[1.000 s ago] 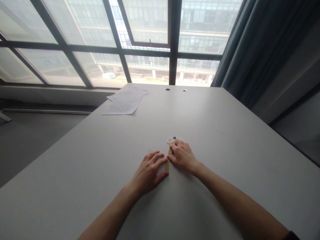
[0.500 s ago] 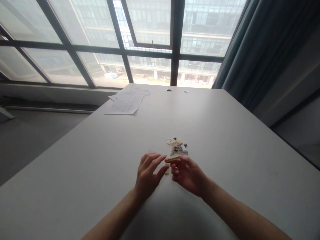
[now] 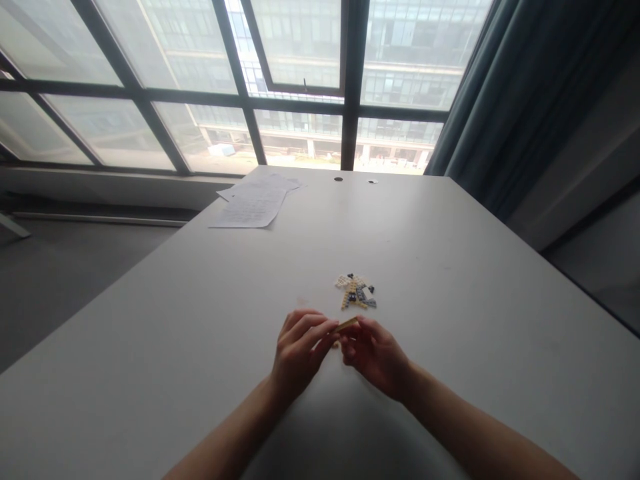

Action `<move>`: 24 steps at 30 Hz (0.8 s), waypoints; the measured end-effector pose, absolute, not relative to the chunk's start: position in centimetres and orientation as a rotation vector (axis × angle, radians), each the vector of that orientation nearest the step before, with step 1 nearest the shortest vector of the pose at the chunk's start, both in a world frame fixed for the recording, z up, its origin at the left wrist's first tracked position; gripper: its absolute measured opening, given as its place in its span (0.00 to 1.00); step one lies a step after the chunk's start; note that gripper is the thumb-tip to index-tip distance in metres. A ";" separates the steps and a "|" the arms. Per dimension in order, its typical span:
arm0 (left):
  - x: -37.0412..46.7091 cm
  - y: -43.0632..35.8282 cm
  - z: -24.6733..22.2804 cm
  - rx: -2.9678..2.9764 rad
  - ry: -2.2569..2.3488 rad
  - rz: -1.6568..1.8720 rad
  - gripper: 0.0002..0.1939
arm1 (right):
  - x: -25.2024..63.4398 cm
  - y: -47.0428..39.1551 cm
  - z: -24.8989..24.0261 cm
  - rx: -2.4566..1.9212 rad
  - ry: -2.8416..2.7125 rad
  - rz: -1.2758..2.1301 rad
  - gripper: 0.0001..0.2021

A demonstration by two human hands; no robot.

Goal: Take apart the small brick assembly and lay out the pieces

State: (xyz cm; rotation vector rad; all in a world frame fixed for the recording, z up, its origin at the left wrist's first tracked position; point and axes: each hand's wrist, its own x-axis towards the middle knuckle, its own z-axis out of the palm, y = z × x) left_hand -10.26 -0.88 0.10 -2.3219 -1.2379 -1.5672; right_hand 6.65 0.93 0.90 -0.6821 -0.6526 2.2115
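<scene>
A thin yellowish building-brick plate [image 3: 347,325] is held up between my two hands, tilted with its right end higher. My left hand [image 3: 300,343] pinches its left end between thumb and fingers. At the other end, my right hand [image 3: 376,353] grips it with its fingertips. Below the hands, a small tan brick piece [image 3: 335,345] lies on the table, mostly hidden by my fingers. Just beyond my hands lies a loose pile of building bricks [image 3: 356,291] in tan, white, grey and black.
The white table [image 3: 480,313] reaches towards the windows. Printed paper sheets [image 3: 255,203] lie at its far left. Two round cable holes, one of them a dark hole [image 3: 339,179], are near the far edge. A blue-grey curtain [image 3: 480,113] hangs at the right.
My left thumb and fingers have closed on the plate's left end, where they were apart before. The plate has tilted, its left end now lower. My hands cover more of the tan piece below.
</scene>
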 end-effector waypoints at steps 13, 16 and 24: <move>-10.4 -0.7 0.2 -2.269 -1.229 -1.629 0.08 | 6.8 1.1 1.1 -0.845 -0.920 1.715 0.03; -10.4 -0.6 0.2 -2.256 -1.241 -1.620 0.09 | 6.9 1.1 0.6 -0.829 -0.994 1.641 0.03; -10.4 -0.5 0.2 -2.223 -1.264 -1.644 0.11 | 6.9 1.2 0.5 -0.869 -1.103 1.553 0.03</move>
